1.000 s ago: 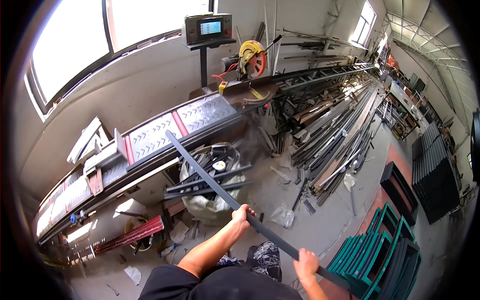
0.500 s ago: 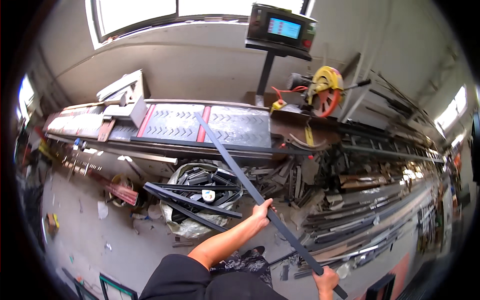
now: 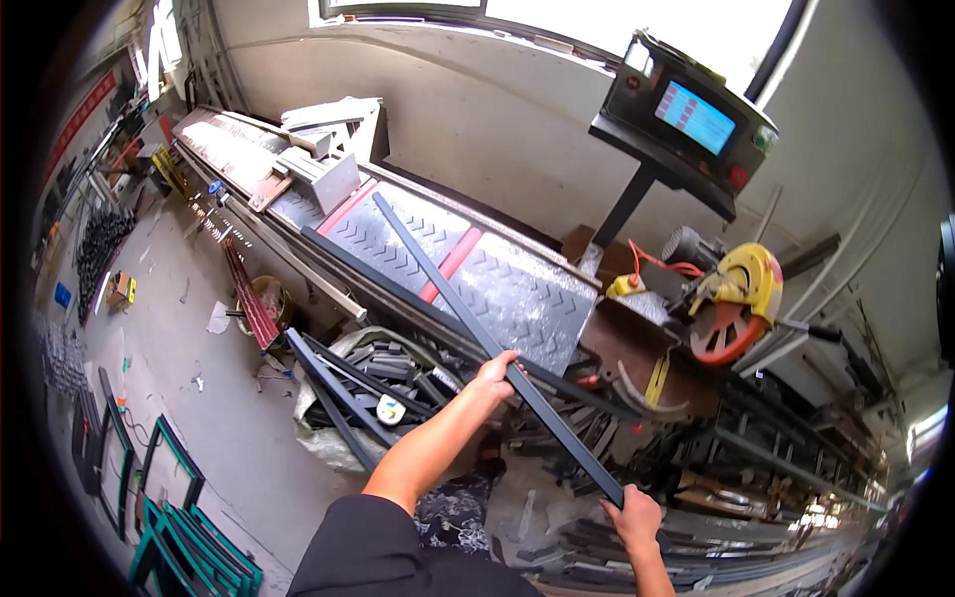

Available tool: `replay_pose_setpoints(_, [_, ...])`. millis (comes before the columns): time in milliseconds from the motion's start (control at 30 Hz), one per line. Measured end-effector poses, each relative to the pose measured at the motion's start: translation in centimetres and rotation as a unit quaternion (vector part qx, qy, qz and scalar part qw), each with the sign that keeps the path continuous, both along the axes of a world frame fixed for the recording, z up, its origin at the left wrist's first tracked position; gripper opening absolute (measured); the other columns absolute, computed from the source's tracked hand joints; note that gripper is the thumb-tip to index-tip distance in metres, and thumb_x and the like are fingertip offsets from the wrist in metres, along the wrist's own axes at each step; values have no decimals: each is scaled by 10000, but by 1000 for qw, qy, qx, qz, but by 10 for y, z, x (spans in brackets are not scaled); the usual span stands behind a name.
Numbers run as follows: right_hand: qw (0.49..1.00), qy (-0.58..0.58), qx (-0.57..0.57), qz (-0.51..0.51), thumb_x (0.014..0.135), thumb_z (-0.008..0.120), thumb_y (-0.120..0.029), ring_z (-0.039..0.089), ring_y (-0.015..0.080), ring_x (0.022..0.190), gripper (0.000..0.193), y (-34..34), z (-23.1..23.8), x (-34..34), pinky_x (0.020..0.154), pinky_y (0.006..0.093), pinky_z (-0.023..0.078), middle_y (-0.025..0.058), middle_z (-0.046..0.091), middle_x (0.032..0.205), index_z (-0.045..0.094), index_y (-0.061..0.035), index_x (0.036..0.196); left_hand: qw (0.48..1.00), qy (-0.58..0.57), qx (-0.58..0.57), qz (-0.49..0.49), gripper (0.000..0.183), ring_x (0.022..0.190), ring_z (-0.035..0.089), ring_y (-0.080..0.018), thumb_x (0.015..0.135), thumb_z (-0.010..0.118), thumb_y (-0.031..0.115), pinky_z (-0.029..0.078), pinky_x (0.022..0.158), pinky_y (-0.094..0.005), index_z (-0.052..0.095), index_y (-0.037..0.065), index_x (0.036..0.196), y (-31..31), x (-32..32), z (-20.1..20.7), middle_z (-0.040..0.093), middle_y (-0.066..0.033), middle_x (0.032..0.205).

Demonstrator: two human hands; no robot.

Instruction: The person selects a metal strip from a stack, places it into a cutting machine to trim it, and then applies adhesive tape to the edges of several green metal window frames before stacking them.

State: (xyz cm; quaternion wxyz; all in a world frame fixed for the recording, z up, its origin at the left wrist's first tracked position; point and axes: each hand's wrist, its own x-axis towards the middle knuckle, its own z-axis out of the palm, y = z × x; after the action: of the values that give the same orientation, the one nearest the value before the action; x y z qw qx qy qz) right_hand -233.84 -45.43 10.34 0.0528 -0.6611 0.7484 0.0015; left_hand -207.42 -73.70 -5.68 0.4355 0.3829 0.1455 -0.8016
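Observation:
A long dark grey metal bar [image 3: 433,274] slants over the bench, held in both my hands. My left hand [image 3: 497,376] is closed around its middle, near the bench's front edge. At the bar's near end my right hand [image 3: 637,519] grips it. The far end hangs above or rests on the grey chevron-marked bench top [image 3: 527,308]; which one I cannot tell. Along the front edge of that bench lies a second dark bar [image 3: 398,287]. Red strips [image 3: 453,261] cross the bench top.
A yellow cut-off saw [image 3: 746,294] stands at the bench's right end, below a control box with a lit screen [image 3: 694,117]. Under the bench sits a white sack of offcuts [image 3: 328,438]. Metal lengths lie piled at lower right; green-edged frames [image 3: 189,547] stand at lower left.
My view has swung, so the bench now slants down to the right. The bar has moved forward over the bench, and its near end, which stuck out past my right hand, now ends at it.

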Motion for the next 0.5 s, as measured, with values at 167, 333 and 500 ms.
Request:
replay_pose_setpoints(167, [994,-1,-46,98,699,801,-440,623,346,631,462,-150,-16,-14,570,446,493,139,609,645,532,-67,728,998,-31,-4,52,133,699,577,-274,904,633,139,523,698,-458,550,36,915,-106,27,-13,577,-133,748])
replay_pose_setpoints(333, [992,-32,-47,108,697,808,-433,637,344,637,436,-269,-67,-7,571,458,504,148,631,667,569,-70,733,998,-38,-1,50,196,840,607,-297,913,664,159,520,875,-485,558,18,998,-182,51,-31,599,-136,867])
replay_pose_setpoints(500, [993,-45,-34,103,689,772,-495,641,354,727,468,-323,-98,-68,600,464,507,149,635,728,582,-74,764,437,-870,-192,-123,831,1335,384,-368,794,767,358,293,1123,-440,371,-38,1408,-166,-24,-23,445,-247,1375])
